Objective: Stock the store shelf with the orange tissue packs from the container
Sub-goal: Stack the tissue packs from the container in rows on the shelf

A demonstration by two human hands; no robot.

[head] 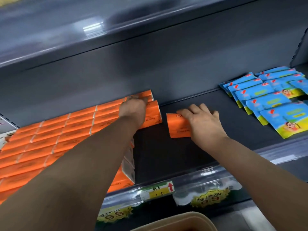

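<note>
The block of orange tissue packs (pixel 58 135) filled the left part of the dark shelf (pixel 166 155), stacked in tight rows from the back wall to the front lip. At the block's far right corner lay the end pack (pixel 152 115), touching its neighbours. The left hand (pixel 133 109) sat on top of that pack, its fingers bent over the far edge and clasping it, though the fingertips were blurred.

Just right of the block, apart from it by a narrow gap, a loose orange pack (pixel 177 125) lay flat on the bare shelf. The right hand (pixel 203 124) covered its right end, fingers spread and nearly straight, pressing down on it rather than wrapped around it.

Well to the right of the block, blue packets (pixel 273 100) lay overlapping on the same shelf. Below the block's front right corner, a price tag (pixel 160 190) with a red arrow sat on the shelf's edge rail, with yellow promo labels (pixel 210 197) lower to its right. The beige rim of the container (pixel 183 217) showed below those, nearest the person.
</note>
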